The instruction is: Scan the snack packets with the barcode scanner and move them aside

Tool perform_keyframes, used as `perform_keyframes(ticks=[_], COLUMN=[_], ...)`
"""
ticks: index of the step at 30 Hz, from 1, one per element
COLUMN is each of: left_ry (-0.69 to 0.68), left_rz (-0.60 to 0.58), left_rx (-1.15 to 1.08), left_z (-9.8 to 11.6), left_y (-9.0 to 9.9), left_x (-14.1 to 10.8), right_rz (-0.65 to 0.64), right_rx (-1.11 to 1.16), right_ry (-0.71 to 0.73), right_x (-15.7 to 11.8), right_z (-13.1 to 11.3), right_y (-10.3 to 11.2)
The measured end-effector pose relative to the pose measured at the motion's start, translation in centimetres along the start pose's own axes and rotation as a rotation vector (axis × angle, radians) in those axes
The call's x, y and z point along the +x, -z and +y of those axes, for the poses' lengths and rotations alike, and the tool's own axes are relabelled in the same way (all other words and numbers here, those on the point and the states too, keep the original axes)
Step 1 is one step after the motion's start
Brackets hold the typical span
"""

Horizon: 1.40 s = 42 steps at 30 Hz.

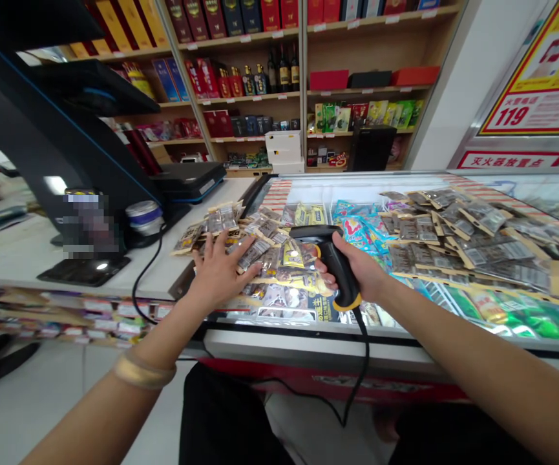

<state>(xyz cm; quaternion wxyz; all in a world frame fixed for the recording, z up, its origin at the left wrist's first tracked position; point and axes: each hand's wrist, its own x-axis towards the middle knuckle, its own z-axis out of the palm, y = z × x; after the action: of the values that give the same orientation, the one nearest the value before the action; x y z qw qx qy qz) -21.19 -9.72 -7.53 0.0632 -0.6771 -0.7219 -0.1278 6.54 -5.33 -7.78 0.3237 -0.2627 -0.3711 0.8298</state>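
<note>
My right hand (357, 266) grips a black barcode scanner (338, 268) with yellow trim, its head pointing left and its cable hanging down over the front edge. My left hand (221, 271) lies with fingers spread on a small heap of snack packets (262, 232); these are clear and brown, with barcodes showing on some. To the right of the scanner, a larger pile of similar packets (483, 236) covers the glass top. Under the glass are blue packets (357, 226) and yellow ones (308, 215).
A glass-topped freezer (289, 336) runs across the front, beside a white counter (163, 278). At the left stand a black checkout terminal (99, 142) and a round tin (144, 218). Shelves (245, 98) of boxes and bottles line the back. The scanner cable (364, 368) loops near my knees.
</note>
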Motion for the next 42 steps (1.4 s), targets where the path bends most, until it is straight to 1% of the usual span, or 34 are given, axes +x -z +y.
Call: perform_keyframes(ticks=[2, 4, 8, 10, 12, 14, 15, 16, 17, 18, 20, 23, 27, 29, 31, 32, 34, 36, 37, 39, 41, 42], left_ry=[-0.01, -0.014, -0.016, -0.014, -0.005, 0.024, 0.053, 0.096, 0.149, 0.203, 0.287, 0.319, 0.367, 0.361, 0.284, 0.218, 0.053, -0.155, -0.26, -0.436, -0.527, -0.562], left_rz=[-0.04, -0.053, -0.054, -0.03, 0.046, 0.178, 0.241, 0.28, 0.292, 0.279, 0.218, 0.167, 0.142, 0.195, 0.329, 0.4, 0.503, 0.462, 0.391, 0.198, 0.037, -0.044], left_rx=[0.025, 0.046, 0.044, 0.021, -0.01, -0.051, -0.077, -0.107, -0.139, -0.176, -0.247, -0.295, -0.222, -0.182, -0.165, -0.168, -0.201, -0.305, -0.354, -0.426, -0.471, -0.49], left_z=[0.1, 0.2, 0.3, 0.4, 0.4, 0.0, -0.3, -0.7, -1.1, -1.6, -2.5, -3.2, -2.9, -2.3, -1.0, 0.0, 3.0, 7.1, 9.4, 14.1, 18.4, 20.2], left_y=[-0.4, -0.6, -0.6, -0.4, 0.0, 0.5, 0.7, 0.8, 0.8, 0.8, 0.4, -0.1, 0.4, 1.0, 1.5, 1.7, 1.6, 1.1, 0.6, -0.6, -1.9, -2.6], left_x=[-0.1, 0.2, 1.0, 1.1, 1.1, 1.0, 1.0, 1.1, 1.2, 1.3, 1.8, 2.6, 3.0, 2.9, 2.7, 2.7, 2.8, 3.1, 3.3, 3.6, 4.0, 4.2], right_rz=[0.005, 0.013, 0.04, 0.044, 0.037, 0.036, 0.041, 0.05, 0.06, 0.071, 0.083, 0.095, 0.127, 0.153, 0.187, 0.207, 0.251, 0.298, 0.32, 0.353, 0.374, 0.381], right_rx=[0.005, 0.017, 0.012, 0.014, 0.021, 0.027, 0.03, 0.033, 0.036, 0.039, 0.046, 0.056, 0.041, 0.016, -0.02, -0.036, -0.047, -0.041, -0.036, -0.028, -0.02, -0.017], right_ry=[-0.013, -0.014, 0.0, 0.009, 0.028, 0.057, 0.07, 0.082, 0.091, 0.101, 0.112, 0.14, 0.224, 0.288, 0.354, 0.383, 0.431, 0.47, 0.484, 0.493, 0.489, 0.492], right_x=[0.0, -0.1, -0.3, -0.5, -0.9, -1.6, -1.9, -2.4, -2.8, -3.3, -4.1, -5.2, -7.4, -9.0, -10.8, -11.7, -13.4, -14.7, -15.2, -15.9, -16.4, -16.6], right_z=[0.4, 0.5, 0.3, 0.2, 0.0, -0.2, -0.3, -0.3, -0.4, -0.5, -0.5, -0.7, -1.3, -1.7, -2.0, -2.2, -2.3, -2.3, -2.2, -1.9, -1.5, -1.4], right_y=[0.2, 0.4, 0.5, 0.5, 0.6, 0.9, 1.2, 1.5, 1.7, 2.0, 2.6, 3.2, 4.2, 5.1, 6.1, 6.7, 7.7, 8.7, 9.0, 9.7, 10.1, 10.3])
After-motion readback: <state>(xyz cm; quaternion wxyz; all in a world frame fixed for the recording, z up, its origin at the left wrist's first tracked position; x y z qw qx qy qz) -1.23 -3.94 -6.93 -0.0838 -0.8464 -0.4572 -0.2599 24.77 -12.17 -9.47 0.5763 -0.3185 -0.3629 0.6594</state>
